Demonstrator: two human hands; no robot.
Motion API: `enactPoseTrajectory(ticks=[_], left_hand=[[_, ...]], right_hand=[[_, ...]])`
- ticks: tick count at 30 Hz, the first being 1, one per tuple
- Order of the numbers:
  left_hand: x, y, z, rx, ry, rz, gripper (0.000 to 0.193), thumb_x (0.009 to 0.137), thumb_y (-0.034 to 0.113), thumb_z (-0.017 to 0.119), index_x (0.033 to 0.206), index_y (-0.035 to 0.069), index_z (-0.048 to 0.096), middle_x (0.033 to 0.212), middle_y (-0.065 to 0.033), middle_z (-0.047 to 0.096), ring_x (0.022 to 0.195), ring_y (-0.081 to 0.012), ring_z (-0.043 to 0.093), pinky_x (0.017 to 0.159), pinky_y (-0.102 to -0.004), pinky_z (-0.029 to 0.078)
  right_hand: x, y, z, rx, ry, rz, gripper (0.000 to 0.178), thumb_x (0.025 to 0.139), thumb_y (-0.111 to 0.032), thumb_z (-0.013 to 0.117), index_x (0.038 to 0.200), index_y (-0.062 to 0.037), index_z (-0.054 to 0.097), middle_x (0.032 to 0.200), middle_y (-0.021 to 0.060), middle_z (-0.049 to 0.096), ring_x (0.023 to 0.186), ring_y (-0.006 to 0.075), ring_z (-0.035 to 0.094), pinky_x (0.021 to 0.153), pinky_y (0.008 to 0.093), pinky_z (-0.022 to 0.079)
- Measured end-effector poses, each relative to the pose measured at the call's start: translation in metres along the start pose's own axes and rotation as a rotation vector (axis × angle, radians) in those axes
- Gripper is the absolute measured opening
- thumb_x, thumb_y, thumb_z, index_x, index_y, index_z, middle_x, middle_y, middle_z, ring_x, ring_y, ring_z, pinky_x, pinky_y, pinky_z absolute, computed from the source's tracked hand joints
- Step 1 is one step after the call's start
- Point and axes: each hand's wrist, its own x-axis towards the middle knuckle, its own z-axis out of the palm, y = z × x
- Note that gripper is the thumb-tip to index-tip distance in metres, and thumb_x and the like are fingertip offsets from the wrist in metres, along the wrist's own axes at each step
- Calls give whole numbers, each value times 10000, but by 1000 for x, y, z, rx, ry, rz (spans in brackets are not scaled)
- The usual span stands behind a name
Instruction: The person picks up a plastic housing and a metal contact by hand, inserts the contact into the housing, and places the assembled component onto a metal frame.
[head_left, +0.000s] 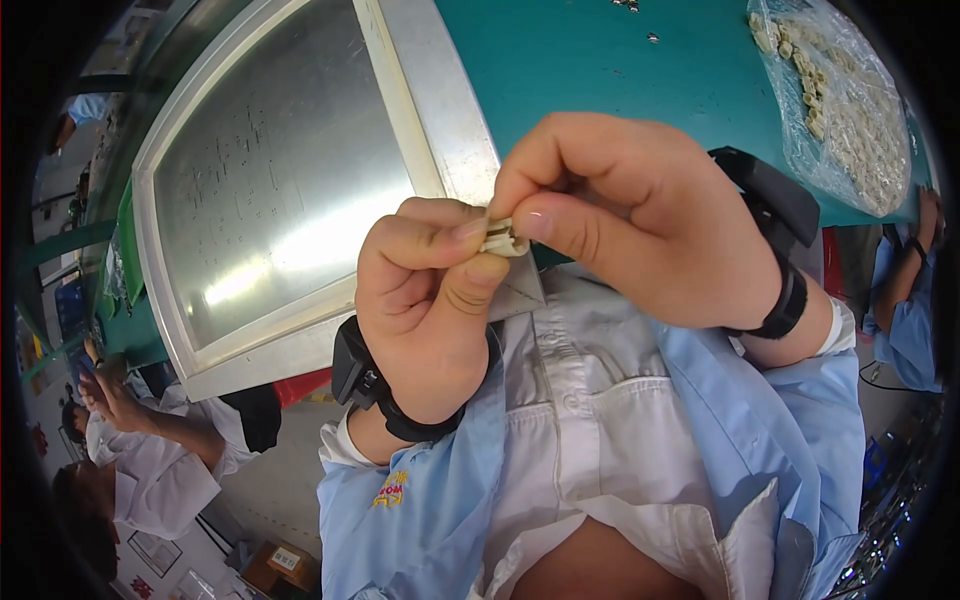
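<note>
Between my two hands is a small cream-coloured plastic part (506, 244) with a dark slot in its side. My left hand (425, 290) pinches it between thumb and bent fingers. From the right, my right hand (640, 215) meets the part's upper end with thumb and forefinger pressed together. Whether those fingertips also hold some tiny piece is hidden. Both hands are raised in front of my chest, near the right edge of a metal-framed tray (425, 90). A black band with a dark device circles each wrist.
Small dark bits dot the tray's shiny grey surface. A clear plastic bag (845, 120) of many similar cream parts lies at the far right of the green table (600, 60). Small metal pieces (653, 38) lie at the back. Other people are at the left and right edges.
</note>
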Motion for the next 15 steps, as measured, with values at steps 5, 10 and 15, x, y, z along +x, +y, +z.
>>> enactPoseTrajectory(ticks=[5, 10, 15], left_hand=[[-2, -1, 4, -4, 6, 3, 154, 841, 31, 572, 960, 34, 475, 934, -86, 535, 836, -132, 535, 780, -247, 428], [-1, -1, 9, -49, 60, 17, 154, 848, 42, 564, 971, 27, 473, 936, -93, 536, 829, -147, 542, 776, -259, 441], [-2, -3, 7, -109, 49, 25, 152, 857, 53, 553, 982, 23, 471, 942, -101, 538, 840, -157, 550, 780, -262, 440]], right_hand=[[1, 11, 3, -427, 128, -440, 94, 756, -1, 591, 849, 2, 578, 726, 87, 533, 630, 196, 512, 581, 269, 411], [0, 23, 11, -738, 318, -814, 95, 745, 26, 589, 838, 6, 584, 739, 99, 531, 635, 209, 520, 580, 277, 420], [-4, 11, 11, -362, 223, -470, 83, 787, 16, 572, 870, 10, 575, 786, 95, 548, 679, 169, 541, 610, 254, 434]])
